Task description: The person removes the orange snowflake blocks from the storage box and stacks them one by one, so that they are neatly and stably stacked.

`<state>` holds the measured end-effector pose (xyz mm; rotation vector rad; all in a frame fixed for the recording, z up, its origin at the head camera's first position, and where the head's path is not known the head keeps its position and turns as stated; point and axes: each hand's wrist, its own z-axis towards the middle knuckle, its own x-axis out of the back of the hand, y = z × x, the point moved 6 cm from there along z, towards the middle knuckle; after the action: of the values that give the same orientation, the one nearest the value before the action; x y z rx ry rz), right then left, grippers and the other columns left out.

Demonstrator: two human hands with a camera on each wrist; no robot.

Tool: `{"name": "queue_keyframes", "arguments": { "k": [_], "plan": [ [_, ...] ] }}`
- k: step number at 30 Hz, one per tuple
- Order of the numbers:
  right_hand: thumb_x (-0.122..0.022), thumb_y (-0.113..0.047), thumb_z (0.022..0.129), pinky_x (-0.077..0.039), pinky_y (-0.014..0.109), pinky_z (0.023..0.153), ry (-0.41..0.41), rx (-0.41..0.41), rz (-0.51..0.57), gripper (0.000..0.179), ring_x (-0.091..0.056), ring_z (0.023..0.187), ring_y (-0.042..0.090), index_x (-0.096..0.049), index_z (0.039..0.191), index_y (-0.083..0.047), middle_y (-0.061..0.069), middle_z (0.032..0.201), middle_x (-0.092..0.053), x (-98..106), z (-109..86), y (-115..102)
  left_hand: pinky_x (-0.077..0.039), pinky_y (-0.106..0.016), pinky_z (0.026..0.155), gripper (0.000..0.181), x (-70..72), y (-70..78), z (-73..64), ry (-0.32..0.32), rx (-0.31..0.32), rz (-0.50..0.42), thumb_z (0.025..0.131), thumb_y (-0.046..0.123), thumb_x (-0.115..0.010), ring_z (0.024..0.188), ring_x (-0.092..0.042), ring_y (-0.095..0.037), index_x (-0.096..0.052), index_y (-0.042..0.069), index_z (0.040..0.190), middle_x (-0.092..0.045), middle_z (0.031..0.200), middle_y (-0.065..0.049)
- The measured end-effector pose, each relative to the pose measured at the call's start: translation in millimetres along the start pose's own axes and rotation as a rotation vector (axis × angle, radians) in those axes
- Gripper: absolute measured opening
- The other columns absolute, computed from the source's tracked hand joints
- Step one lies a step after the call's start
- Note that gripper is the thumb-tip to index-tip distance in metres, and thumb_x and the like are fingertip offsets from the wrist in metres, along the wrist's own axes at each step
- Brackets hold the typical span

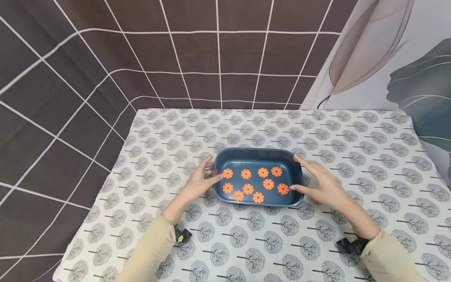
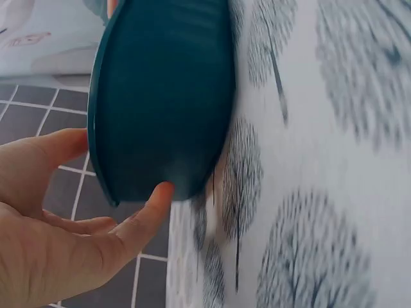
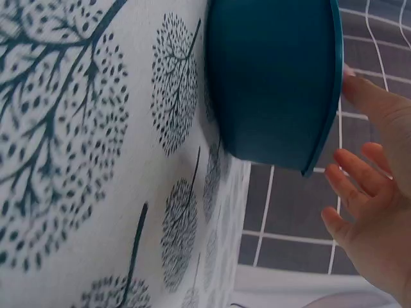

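A dark blue-green oblong plastic basin (image 1: pixel 258 199) stands on the cloth. Inside it lie several flat orange flower-shaped discs (image 1: pixel 268 184), spread over its floor. My left hand (image 1: pixel 199 180) is at the basin's left end, its thumb over the rim and a fingertip (image 2: pixel 165 191) against the outer wall in the left wrist view. At the right end is my right hand (image 1: pixel 324 186), thumb reaching over the rim and fingers spread by the far corner. In the right wrist view its lower fingers (image 3: pixel 347 183) stand slightly apart from the basin's wall.
A white cloth (image 1: pixel 218 250) printed with grey trees covers the table. Behind and to the left hangs a dark curtain (image 1: pixel 197 51) with a white grid. A pale curtain (image 1: pixel 373 90) with leaf shapes hangs at the back right. Both wrists wear black straps (image 1: pixel 352 246).
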<state>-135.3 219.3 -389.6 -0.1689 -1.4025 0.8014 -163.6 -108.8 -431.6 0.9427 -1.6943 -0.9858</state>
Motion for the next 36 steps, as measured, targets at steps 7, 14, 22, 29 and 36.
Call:
{"name": "queue_keyframes", "arguments": {
  "k": [7,14,22,29,36],
  "plan": [
    [-0.082,-0.015,0.067,-0.045,0.056,0.094,-0.127,0.181,-0.125,0.070,-0.056,0.109,0.039,-0.053,0.130,-0.003,0.020,0.124,-0.058,-19,9.8,-20,-0.043,-0.049,0.101,0.076,-6.3,-0.2,0.6,0.058,-0.006,0.053,0.080,0.007,-0.068,0.121,-0.049,-0.032,-0.031,0.018,0.145,-0.042,0.138,-0.015],
    [-0.081,-0.016,0.069,-0.053,0.046,0.088,-0.242,0.254,-0.185,0.053,-0.062,0.102,0.032,-0.063,0.117,-0.001,0.014,0.114,-0.064,-34,19.7,-31,-0.049,-0.041,0.095,0.074,-5.9,-1.3,1.5,0.049,-0.006,-0.004,0.080,0.005,-0.068,0.121,-0.050,-0.032,-0.034,0.020,0.144,-0.043,0.138,-0.015],
    [-0.082,-0.018,0.065,-0.052,0.046,0.082,-0.360,0.183,-0.361,0.039,-0.064,0.087,0.025,-0.070,0.101,-0.009,0.007,0.099,-0.068,-44,27.3,-35,-0.054,-0.037,0.087,0.074,-5.1,-7.2,1.4,0.015,0.014,-0.090,0.081,0.004,-0.067,0.121,-0.050,-0.030,-0.035,0.023,0.144,-0.041,0.139,-0.012],
    [-0.084,-0.019,0.060,-0.042,0.030,0.059,-0.388,0.183,-0.452,0.026,-0.044,0.056,0.007,-0.062,0.073,-0.015,-0.008,0.066,-0.053,-52,30.6,-36,-0.059,-0.032,0.073,0.074,-6.7,-8.5,1.9,-0.012,0.034,-0.149,0.081,0.000,-0.065,0.118,-0.051,-0.033,-0.034,0.022,0.144,-0.039,0.139,-0.014],
    [-0.085,-0.027,0.058,-0.036,0.027,0.057,-0.423,0.130,-0.490,0.030,-0.043,0.054,0.007,-0.059,0.069,-0.017,-0.011,0.061,-0.049,-56,37.1,-31,-0.058,-0.033,0.076,0.073,-5.7,-6.8,1.9,-0.023,0.040,-0.151,0.081,0.000,-0.064,0.118,-0.051,-0.033,-0.034,0.022,0.144,-0.041,0.138,-0.014]
  ]
}}
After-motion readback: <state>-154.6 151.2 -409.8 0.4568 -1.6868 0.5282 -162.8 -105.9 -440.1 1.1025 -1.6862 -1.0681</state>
